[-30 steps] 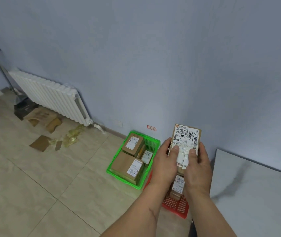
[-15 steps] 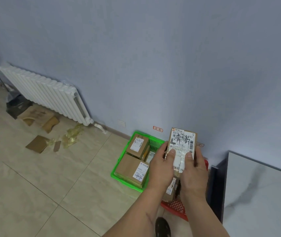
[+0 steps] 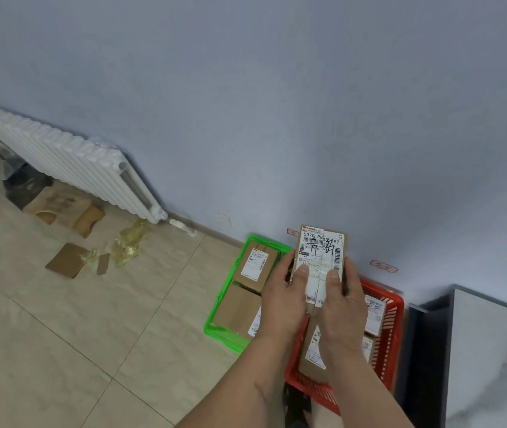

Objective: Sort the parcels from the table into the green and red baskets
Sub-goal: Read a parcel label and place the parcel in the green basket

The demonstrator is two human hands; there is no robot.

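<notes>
Parcel (image 3: 321, 251) above tiled floor (image 3: 60, 335)

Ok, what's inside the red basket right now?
The red basket holds a few labelled cardboard parcels. Both hands and the held parcel cover its left part.

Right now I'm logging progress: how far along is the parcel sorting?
Done: boxes already lie in the green basket and red basket. In hand: left hand and right hand hold one labelled parcel above them, not yet dropped. Left: unclear; the visible table corner shows no parcels.
</notes>
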